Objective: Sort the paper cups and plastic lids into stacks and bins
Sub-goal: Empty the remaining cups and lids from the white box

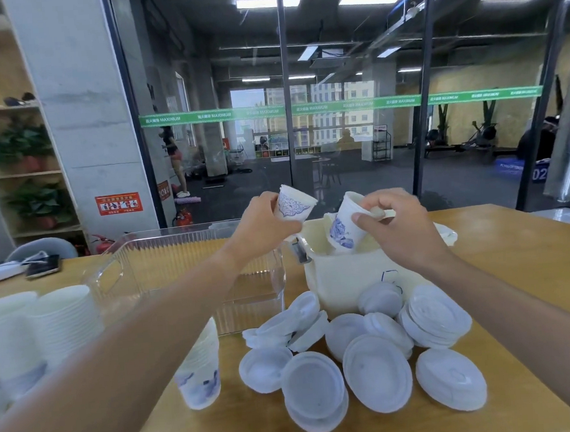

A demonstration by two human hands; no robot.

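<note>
head view, frame centre: left hand (pixel 264 222) and right hand (pixel 392 222) each grip a blue-patterned white paper cup (pixel 293 206), the right one's (pixel 343 227) thin wall liable to crumple over the cream plastic bin (pixel 348 279).

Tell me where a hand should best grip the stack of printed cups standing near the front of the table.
Grip the stack of printed cups around its side wall, near the middle, coming from the person's right. It stands rim-down and leans slightly, so a wrap around several nested cups should keep them together. The left forearm crosses just left of it, and the loose lids lie farther right, leaving a gap.
</note>
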